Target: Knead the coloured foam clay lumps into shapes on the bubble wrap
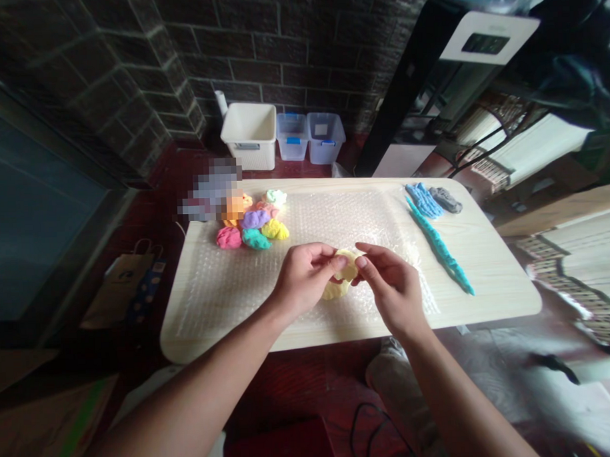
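Observation:
Between my two hands is a pale yellow piece of modelling clay point(347, 266), flattened and thin. My left hand point(306, 272) pinches its left side, thumb on top. On the other side my right hand point(389, 282) grips it between thumb and fingers. Just below, a second pale yellow piece of clay point(336, 291) shows, partly covered by my hands; whether the two are joined I cannot tell. Under them lies a sheet of bubble wrap point(227, 284) on the light wooden table point(497, 275).
Several clay lumps, among them a purple lump point(255, 219) and a yellow lump point(275, 229), sit at the back left. To the right lie a long turquoise clay roll point(440, 247), a blue clay piece point(424, 201) and a grey clay piece point(447, 200). Bins point(249, 134) stand behind the table.

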Available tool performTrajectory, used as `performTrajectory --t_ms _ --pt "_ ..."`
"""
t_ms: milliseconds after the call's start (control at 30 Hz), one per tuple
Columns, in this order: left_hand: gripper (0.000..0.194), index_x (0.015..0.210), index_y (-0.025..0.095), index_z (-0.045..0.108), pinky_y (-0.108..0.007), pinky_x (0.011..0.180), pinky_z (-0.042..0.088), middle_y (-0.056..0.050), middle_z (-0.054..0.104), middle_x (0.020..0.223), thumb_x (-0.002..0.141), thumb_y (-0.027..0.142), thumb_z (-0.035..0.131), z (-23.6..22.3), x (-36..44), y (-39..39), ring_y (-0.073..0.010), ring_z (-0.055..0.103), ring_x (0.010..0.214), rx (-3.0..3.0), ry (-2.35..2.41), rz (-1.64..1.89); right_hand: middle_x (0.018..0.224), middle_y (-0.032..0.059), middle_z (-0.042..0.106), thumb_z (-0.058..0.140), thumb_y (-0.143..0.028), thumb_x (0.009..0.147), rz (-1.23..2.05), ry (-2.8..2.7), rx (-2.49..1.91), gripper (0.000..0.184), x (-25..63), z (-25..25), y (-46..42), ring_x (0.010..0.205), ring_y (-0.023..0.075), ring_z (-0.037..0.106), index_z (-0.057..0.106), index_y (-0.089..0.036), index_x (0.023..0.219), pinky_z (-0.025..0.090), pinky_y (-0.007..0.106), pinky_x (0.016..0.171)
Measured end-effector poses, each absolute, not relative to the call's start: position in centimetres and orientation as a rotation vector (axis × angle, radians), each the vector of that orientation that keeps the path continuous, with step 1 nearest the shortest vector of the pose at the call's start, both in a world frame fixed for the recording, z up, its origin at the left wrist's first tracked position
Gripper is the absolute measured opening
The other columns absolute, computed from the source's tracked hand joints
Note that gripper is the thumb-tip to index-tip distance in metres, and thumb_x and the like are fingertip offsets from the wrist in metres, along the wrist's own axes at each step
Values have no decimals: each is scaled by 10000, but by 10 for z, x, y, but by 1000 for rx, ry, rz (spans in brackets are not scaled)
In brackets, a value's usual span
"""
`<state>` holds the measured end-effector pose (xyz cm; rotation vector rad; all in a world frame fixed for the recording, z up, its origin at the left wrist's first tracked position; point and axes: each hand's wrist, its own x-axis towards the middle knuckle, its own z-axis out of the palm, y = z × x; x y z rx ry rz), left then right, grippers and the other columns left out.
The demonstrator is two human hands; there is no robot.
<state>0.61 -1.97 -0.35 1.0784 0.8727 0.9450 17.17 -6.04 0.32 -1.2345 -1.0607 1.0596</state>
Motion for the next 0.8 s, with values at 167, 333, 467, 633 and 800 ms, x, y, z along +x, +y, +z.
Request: performTrajectory --t_ms 167,333,467,633,800 --pt "322 847 121 752 -249 650 573 -51 733 759 850 432 835 0 5 -19 -144 686 673 1093 879 945 691 35 753 927 -406 801 1064 -1095 -1248 238 173 4 -61 600 152 672 849 -189 860 585 273 585" --pt "300 945 130 754 -266 670 584 -78 764 868 909 428 770 -1 6 -20 -165 706 740 1145 867 962 722 39 768 941 -395 785 1086 -1104 -1245 244 173 6 -61 618 150 683 858 -192 891 587 262 592" --pt "249 898 130 774 -269 702 560 -86 774 852 912 378 759 -3 5 -21 -177 712 763 1276 898 995 788 54 789 913 -438 813 1110 -1110 -1255 290 171 7 -62 622 160 693 856 -191 955 592 279 579" --pt "265 896 132 761 -247 676 529 -75 763 838 920 396 743 -2 6 -23 -168 701 755 1257 907 921 712 58 769 883 -444 849 1003 -1157 -1303 269 173 2 -63 605 156 665 854 -178 875 550 268 560" --pt "278 907 140 766 -247 675 527 -72 757 842 948 409 711 -3 5 -21 -169 696 758 1311 920 941 854 77 808 873 -451 863 1032 -1174 -1293 295 173 1 -63 698 170 710 846 -187 990 578 277 628"
